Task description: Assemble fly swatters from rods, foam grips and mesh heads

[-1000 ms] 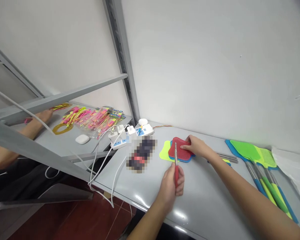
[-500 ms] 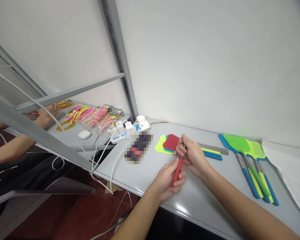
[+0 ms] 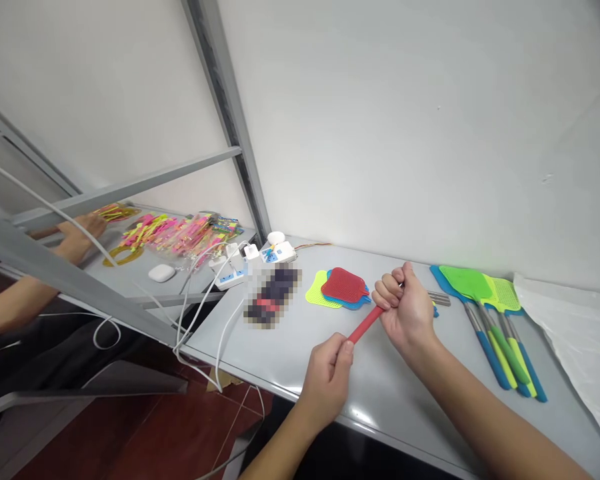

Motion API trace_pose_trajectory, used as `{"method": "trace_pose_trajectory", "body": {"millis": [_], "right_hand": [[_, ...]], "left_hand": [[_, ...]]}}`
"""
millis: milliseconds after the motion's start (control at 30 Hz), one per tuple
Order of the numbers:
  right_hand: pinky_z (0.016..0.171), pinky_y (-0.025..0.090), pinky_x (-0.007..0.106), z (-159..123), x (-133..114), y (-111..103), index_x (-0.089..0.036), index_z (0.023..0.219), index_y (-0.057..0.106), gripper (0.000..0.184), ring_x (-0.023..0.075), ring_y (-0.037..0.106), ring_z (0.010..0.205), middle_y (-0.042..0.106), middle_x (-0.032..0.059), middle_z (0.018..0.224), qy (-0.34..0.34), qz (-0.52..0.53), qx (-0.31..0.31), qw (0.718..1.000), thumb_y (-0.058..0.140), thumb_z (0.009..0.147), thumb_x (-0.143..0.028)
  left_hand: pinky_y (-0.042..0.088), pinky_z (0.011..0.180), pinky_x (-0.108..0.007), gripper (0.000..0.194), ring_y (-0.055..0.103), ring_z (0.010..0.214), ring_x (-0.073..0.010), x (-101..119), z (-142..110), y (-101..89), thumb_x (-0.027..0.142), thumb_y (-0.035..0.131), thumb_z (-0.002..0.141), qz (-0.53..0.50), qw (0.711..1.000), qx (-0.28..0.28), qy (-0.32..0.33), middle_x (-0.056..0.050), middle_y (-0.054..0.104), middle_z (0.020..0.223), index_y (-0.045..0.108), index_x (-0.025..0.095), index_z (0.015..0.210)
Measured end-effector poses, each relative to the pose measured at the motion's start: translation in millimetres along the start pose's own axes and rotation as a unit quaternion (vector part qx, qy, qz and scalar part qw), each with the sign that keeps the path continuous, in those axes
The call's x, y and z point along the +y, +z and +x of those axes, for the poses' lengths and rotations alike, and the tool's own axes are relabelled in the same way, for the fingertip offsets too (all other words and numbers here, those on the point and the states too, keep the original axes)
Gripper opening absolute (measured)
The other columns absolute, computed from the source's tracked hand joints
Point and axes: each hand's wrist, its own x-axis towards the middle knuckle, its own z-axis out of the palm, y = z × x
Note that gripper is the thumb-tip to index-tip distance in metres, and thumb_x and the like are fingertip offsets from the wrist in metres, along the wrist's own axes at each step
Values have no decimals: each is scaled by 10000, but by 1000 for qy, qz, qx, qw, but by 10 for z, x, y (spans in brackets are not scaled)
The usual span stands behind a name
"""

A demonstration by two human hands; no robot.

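Handle (image 3: 364, 325), red, in left hand (image 3: 329, 375) and right hand (image 3: 406, 308), swatter heads (image 3: 345, 285) nearby

Red hdl. (image 3: 365, 325), both ends hidden

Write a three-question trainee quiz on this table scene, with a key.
1. Multiple choice: What is the left grip holding?
A) a white plug
B) a red handle
C) a yellow swatter head
2. True or false: The red swatter head lies on top of a blue swatter head.
3. Fill in: In the picture, the white sheet lies to the ____ of the green swatter head.
Key: 1. B; 2. True; 3. right
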Motion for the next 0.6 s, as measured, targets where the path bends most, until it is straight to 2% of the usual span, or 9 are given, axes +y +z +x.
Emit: {"method": "trace_pose_trajectory", "body": {"millis": [100,167,267,333,433,500,533,567,600], "right_hand": [[355,200,199,19,-28,-21,-202,635,382,350,68,148,412,202,-97,489,0,-4,8,1000,507,921,-360],[352,192,201,32,-26,-36,-204,631,376,373,69,146,411,203,-97,491,-6,-17,8,1000,504,920,-402],[356,193,199,7,71,-33,-207,636,378,400,69,151,411,208,-99,493,-7,-39,-14,999,509,906,-473],[380,245,198,-26,188,-6,-208,638,382,403,69,176,415,215,-99,495,15,-57,-49,997,520,897,-484],[470,370,223,-11,338,27,-212,657,425,391,82,316,449,297,-82,517,62,-123,-127,982,499,898,-511],[556,437,262,103,369,-2,-220,773,525,411,121,487,571,471,-31,623,68,-220,-187,955,387,917,-579],[611,461,281,194,364,-37,-225,885,565,459,147,557,680,557,6,740,56,-304,-213,927,305,929,-600],[683,475,305,303,352,-86,-227,1009,575,518,172,593,806,609,43,888,33,-397,-230,888,235,934,-610],[766,470,321,423,337,-146,-227,1119,558,538,189,593,925,619,68,1023,-3,-511,-231,828,203,944,-592]], "left_hand": [[241,534,-250,366,308,567,-106,49,26,-77,390,355,967,4,1000,-25,-4,44,327,608,398,186,666],[290,580,-245,360,387,610,-115,123,59,-163,377,364,963,15,997,-79,-15,26,428,632,484,173,691],[352,678,-254,235,496,737,-140,228,153,-247,373,461,929,13,987,-156,-45,-2,583,782,596,182,907],[369,682,-260,253,505,722,-136,239,245,-229,404,465,926,-31,988,-143,-55,0,590,785,564,192,1022],[358,564,-236,315,420,553,-96,154,380,-149,490,421,929,-153,981,-87,-78,45,472,656,502,191,985],[320,481,-210,340,312,457,-64,75,431,-141,538,441,907,-236,961,-78,-118,80,370,600,466,199,906],[304,451,-199,350,271,430,-55,42,439,-163,554,444,900,-267,950,-78,-139,90,339,582,450,205,875],[286,420,-190,362,241,409,-50,16,437,-200,567,438,898,-289,941,-76,-158,94,322,565,435,210,843],[267,390,-183,373,226,395,-50,-2,428,-248,578,431,897,-302,935,-69,-173,94,319,554,422,214,814]]}}
